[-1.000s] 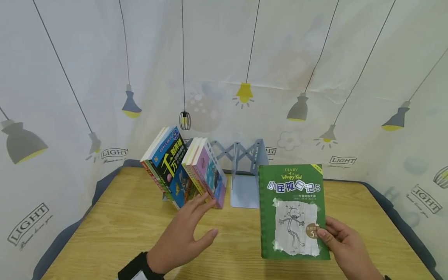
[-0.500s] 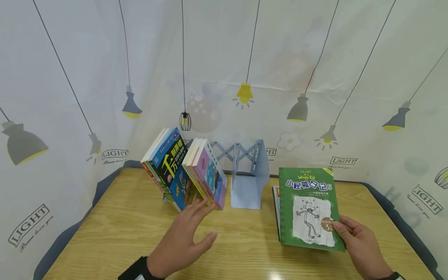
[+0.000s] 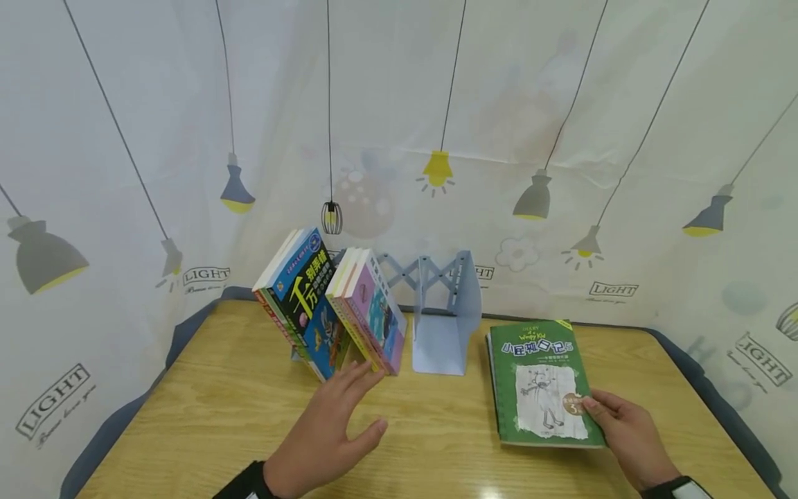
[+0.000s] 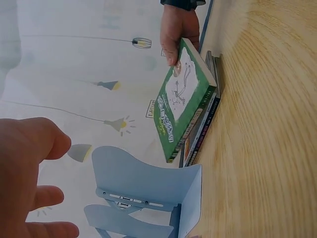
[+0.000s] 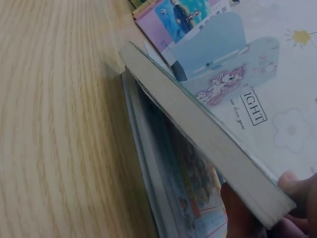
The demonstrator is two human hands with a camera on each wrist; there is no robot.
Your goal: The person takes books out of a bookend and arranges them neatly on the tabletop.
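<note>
My right hand (image 3: pixel 630 433) pinches the right edge of a green Wimpy Kid book (image 3: pixel 542 384), thumb on the cover. In the right wrist view the green book (image 5: pixel 208 134) tilts over a small stack of flat books (image 5: pixel 153 163) on the table, its far edge low at the stack and its held edge raised. My left hand (image 3: pixel 333 423) has its fingers spread and holds nothing, its fingertips near the foot of the leaning pink-purple book (image 3: pixel 377 312). Beside that, a larger black and blue book (image 3: pixel 312 298) leans the same way.
A light blue folding bookend (image 3: pixel 439 343) with crossed slats stands at the back middle, the leaning books at its left side. The wooden table (image 3: pixel 206 416) has a dark blue edge, and a white lamp-print curtain (image 3: pixel 386 104) hangs behind.
My right hand has carried the green book rightward, then lowered it over the flat stack, tipping it from nearly upright toward lying down. My left hand has barely moved.
</note>
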